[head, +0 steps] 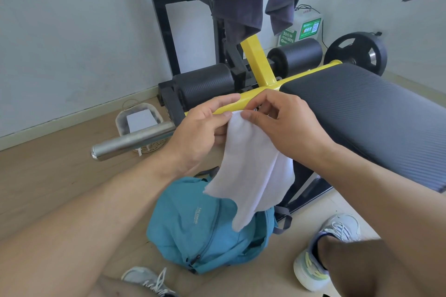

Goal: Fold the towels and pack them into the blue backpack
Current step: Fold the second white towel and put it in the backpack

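Observation:
A white towel (251, 164) hangs in the air in front of me, doubled over so its lower ends dangle. My left hand (200, 132) pinches its top edge from the left. My right hand (287, 125) pinches the same top edge from the right, thumb and fingers close to the left hand's. Below the towel, the blue backpack (200, 226) lies slumped on the wooden floor between my feet. The towel's lower corner overlaps the backpack's upper right part in the view.
A weight bench with a grey pad (376, 118) and yellow frame (255, 60) stands right behind the hands. A steel bar (130, 141) sticks out to the left over a small basket (140, 120). Dark cloths (241, 2) hang above. My shoes (337, 229) flank the backpack.

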{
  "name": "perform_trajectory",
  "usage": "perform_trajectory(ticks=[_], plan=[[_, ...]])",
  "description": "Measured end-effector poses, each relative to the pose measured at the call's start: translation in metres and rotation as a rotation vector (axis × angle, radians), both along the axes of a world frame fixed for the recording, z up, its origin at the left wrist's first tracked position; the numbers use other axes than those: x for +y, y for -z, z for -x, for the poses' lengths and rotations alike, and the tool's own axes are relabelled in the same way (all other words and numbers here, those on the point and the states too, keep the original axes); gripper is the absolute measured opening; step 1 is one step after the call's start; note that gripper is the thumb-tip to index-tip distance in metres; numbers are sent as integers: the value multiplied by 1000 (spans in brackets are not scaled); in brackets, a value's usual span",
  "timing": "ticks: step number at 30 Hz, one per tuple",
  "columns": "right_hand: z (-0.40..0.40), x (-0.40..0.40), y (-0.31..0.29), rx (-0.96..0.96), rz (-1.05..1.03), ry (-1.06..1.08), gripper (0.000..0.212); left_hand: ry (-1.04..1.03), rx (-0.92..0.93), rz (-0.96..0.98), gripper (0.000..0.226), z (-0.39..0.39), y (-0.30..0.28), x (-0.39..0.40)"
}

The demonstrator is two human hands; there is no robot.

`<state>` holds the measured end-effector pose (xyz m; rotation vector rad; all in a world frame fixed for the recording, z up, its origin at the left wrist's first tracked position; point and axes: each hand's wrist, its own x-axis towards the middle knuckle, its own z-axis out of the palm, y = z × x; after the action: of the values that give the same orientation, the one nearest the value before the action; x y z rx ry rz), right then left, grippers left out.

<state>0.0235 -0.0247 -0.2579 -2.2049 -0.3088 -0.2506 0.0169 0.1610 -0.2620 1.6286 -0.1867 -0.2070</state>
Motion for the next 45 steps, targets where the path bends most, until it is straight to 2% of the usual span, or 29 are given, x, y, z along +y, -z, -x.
perform_trajectory(ticks=[6,16,21,27,33,45], plan=[[-1,-3,2,6,-3,-15,10,22,-116,-158,45,1,1,-2],[-5,-8,6,74,83,-84,19,-12,-259,-278,38,1,3,-1],[-5,-8,5,156,129,-130,9,-25,-346,-333,42,-1,0,2],[-5,-9,6,185,179,-151,21,-76,-489,-408,40,-6,3,7],[-6,-10,4,228,150,-158,24,-48,-517,-513,28,-12,3,13],[-9,-17,2,317,193,-296,13,110,-437,-623,13,-18,-5,26]])
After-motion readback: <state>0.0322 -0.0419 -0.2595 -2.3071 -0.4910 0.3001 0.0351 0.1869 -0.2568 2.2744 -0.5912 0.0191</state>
